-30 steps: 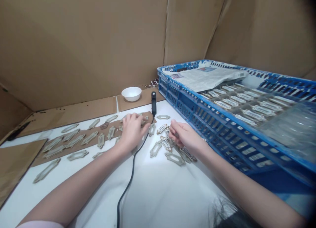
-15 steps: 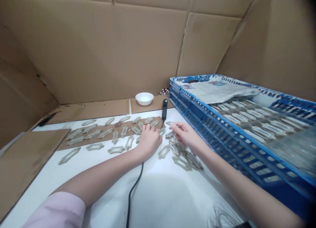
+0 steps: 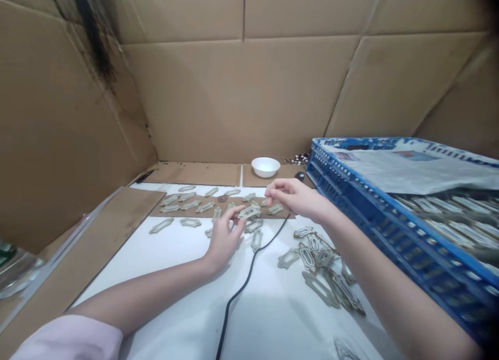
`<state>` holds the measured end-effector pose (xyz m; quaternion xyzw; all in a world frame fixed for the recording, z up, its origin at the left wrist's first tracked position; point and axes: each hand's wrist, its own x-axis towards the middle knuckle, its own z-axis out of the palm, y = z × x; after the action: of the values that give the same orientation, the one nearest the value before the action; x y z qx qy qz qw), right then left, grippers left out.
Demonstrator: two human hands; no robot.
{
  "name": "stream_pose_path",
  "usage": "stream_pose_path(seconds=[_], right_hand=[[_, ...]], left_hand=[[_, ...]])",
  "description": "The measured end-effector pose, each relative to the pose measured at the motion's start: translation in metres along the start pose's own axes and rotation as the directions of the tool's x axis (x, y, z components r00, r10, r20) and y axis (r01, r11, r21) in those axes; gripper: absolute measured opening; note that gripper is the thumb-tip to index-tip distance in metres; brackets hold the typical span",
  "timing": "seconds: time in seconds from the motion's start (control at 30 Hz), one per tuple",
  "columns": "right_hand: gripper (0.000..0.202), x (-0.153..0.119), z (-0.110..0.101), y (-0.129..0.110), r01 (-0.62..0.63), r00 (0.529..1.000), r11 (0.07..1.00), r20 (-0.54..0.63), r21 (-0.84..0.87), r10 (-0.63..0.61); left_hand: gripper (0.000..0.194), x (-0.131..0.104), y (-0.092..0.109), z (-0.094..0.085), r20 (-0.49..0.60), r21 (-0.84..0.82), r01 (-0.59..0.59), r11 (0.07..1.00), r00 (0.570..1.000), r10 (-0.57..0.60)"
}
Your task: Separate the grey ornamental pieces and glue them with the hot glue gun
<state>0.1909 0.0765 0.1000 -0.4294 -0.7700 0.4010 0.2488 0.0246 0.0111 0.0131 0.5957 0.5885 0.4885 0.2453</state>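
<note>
My left hand [image 3: 228, 237] holds a pale frame-shaped piece [image 3: 249, 212] between thumb and fingers, over the brown cardboard strip. To its right, my right hand [image 3: 290, 195] hovers with thumb and fingers pinched together; what they hold, if anything, is too small to make out. Several similar pieces [image 3: 191, 222] lie spread on the strip [image 3: 156, 210] and on the white table top [image 3: 163, 266]. A loose heap of more pieces [image 3: 322, 288] sits below my right forearm.
A white bowl [image 3: 265, 167] stands at the back. The blue crate [image 3: 362, 214] at right holds rows of pieces and paper. A black cable [image 3: 244, 286] crosses the table; cardboard walls [image 3: 241, 100] surround it. Clear plastic [image 3: 17, 269] shows at far left.
The view has swung left. My left hand has turned and lifted with a piece in its fingers. My right hand has moved from beside the heap to above the strip.
</note>
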Motion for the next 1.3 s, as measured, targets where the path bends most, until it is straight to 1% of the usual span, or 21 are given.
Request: stream_pose_path(seconds=[0.1,0.2,0.27,0.33,0.4,0.53,0.63,0.7,0.77,1.03,1.17,1.3], right_hand=[[0.018,0.005,0.01,-0.003,0.08,0.993,0.997,0.083,-0.014,-0.079],[0.017,0.004,0.021,-0.001,0.131,0.982,0.991,0.136,0.001,-0.13],[0.011,0.001,0.028,0.003,0.126,0.983,0.992,0.133,0.018,-0.127],[0.004,-0.002,0.034,0.007,0.106,0.986,0.994,0.127,0.027,-0.109],[0.003,-0.003,0.039,0.011,0.098,0.987,0.995,0.127,0.015,-0.099],[0.006,-0.004,0.048,0.015,0.136,0.988,0.989,0.085,-0.059,-0.131],[0.005,-0.005,0.053,0.015,0.173,0.985,0.978,0.009,-0.115,-0.173],[0.004,-0.006,0.054,0.015,0.176,0.982,0.973,-0.043,-0.147,-0.184],[0.002,-0.007,0.054,0.014,0.167,0.981,0.971,-0.068,-0.172,-0.181],[0.003,-0.011,0.055,0.009,0.134,0.986,0.951,-0.053,-0.277,-0.155],[0.002,-0.013,0.057,0.008,0.143,0.984,0.947,-0.062,-0.289,-0.167],[0.008,-0.013,0.059,0.009,0.152,0.975,0.921,-0.099,-0.358,-0.2]], left_hand=[[0.032,-0.007,-0.002,-0.009,-0.069,-0.05,0.061,0.997,0.996,-0.064],[0.032,-0.008,-0.002,-0.01,-0.097,-0.086,0.066,0.994,0.993,-0.075],[0.031,-0.008,0.0,-0.008,-0.094,-0.09,0.062,0.994,0.993,-0.07],[0.032,-0.008,0.0,-0.007,-0.067,-0.102,0.06,0.993,0.995,-0.067],[0.031,-0.008,0.0,-0.007,-0.043,-0.11,0.059,0.992,0.997,-0.064],[0.03,-0.011,-0.003,-0.008,-0.033,-0.061,0.043,0.997,0.998,-0.045],[0.031,-0.013,-0.004,-0.009,-0.017,-0.034,0.031,0.999,0.999,-0.032],[0.031,-0.014,-0.003,-0.009,-0.005,-0.039,0.019,0.999,1.0,-0.019],[0.03,-0.015,-0.002,-0.009,0.0,-0.038,0.006,0.999,1.0,-0.006],[0.028,-0.021,-0.002,-0.007,-0.012,-0.014,-0.054,0.998,0.998,0.054],[0.028,-0.023,-0.001,-0.006,-0.013,-0.044,-0.072,0.996,0.997,0.072],[0.027,-0.023,-0.002,-0.005,-0.018,-0.094,-0.084,0.992,0.996,0.083]])
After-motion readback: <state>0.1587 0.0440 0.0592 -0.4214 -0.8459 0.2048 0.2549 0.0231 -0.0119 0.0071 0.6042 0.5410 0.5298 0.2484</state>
